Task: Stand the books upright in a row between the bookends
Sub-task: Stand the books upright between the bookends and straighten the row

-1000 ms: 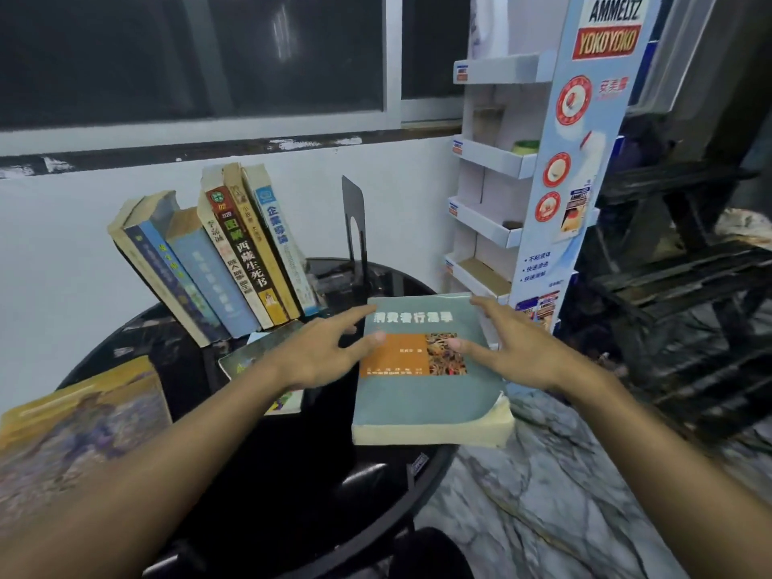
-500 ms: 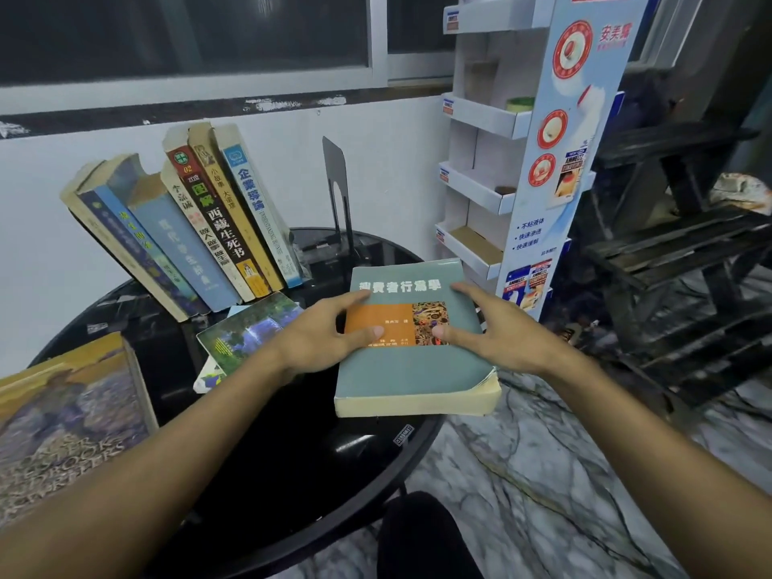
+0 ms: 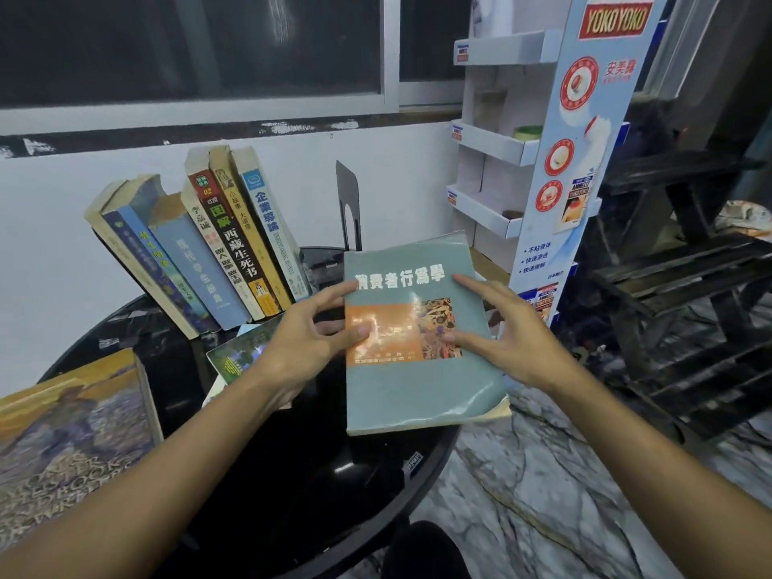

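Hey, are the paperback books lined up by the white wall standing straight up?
No, the row of paperback books leans over to the left, away from the black metal bookend.

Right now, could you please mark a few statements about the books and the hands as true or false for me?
1. Both the left hand and the right hand hold the teal book. True.
2. The row of books stands straight upright. False: they lean left.
3. The black bookend stands right of the row, with a gap between. True.
4. The large painting-cover book stands in the row. False: it lies flat on the table.
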